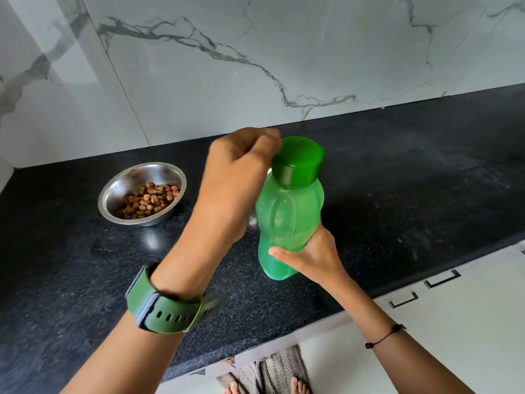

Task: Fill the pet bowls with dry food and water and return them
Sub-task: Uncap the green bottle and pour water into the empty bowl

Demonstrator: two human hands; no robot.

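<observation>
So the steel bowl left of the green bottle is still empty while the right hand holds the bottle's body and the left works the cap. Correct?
Not quite. In the head view the steel bowl already holds dry kibble. The rest stands: it sits left of the green bottle, the right hand holds the body, and the left hand is at the cap.

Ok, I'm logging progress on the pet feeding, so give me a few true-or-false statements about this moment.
1. The steel bowl holds dry food. True.
2. The green bottle lies on its side. False: it stands upright on the black counter.
3. The right hand holds the bottle's lower body. True.
4. The bottle's cap is off. False: it is on, with the left hand at it.
5. The watch is on the right wrist. False: left wrist.
</observation>
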